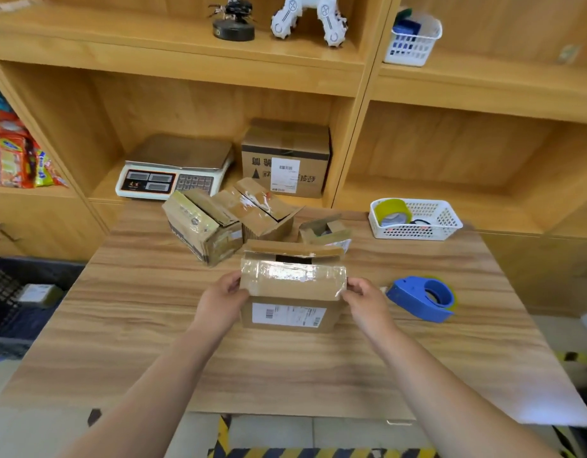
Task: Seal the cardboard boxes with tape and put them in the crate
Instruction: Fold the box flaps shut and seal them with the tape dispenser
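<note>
A cardboard box [292,299] is held near the middle of the wooden worktop [120,325], its labelled side turned toward the camera. Its near top flap, covered with shiny old tape, is folded over, while the far flap is only partly down, so that a dark gap is seen between the 2. The left hand [221,305] is closed on the left edge of the near flap, and the right hand [364,300] is closed on the right edge; the box is gripped from both sides.

Just beside the right hand, a blue tape dispenser [424,299] is laid on the worktop, apart from the box. Behind the held box, 3 more open boxes [232,223] are gathered close together, their flaps raised or loose. At the far right corner a white basket [417,219] is set, and a yellow-green tape roll [392,211] is leaned inside it.

A dark crate [24,292] is placed on the floor to the left of the worktop, and a small box [41,294] is seen within it. On the shelf behind, a weighing scale [173,170] and a larger sealed carton [285,160] are kept side by side.
</note>
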